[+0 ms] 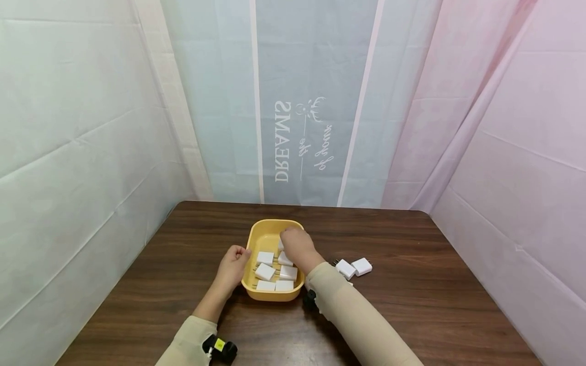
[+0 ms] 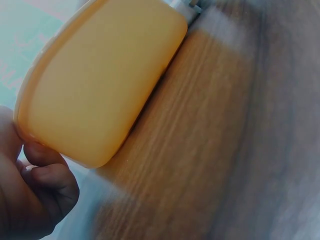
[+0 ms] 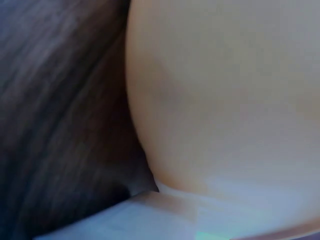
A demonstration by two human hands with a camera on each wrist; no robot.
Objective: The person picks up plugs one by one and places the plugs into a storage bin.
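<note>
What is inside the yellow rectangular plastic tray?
White block-shaped plug adapters lie inside; the right hand covers part of the yellow tray, so whatever is beneath cannot be seen.

Fingertips out of sight, edges cropped

From the head, the right grip (image 1: 299,246) hides its fingertips and part of a white plug (image 1: 281,245); whether they touch is unclear. The right sleeve (image 1: 361,315) masks most of another plug (image 1: 350,283). Print on a yellow label (image 1: 220,344) is too small to read. The left wrist view crops the yellow tray (image 2: 105,85) and left grip (image 2: 45,195); the surface (image 2: 280,125) blurs rightward. The right wrist view is blurred, showing no distinct fingers
</note>
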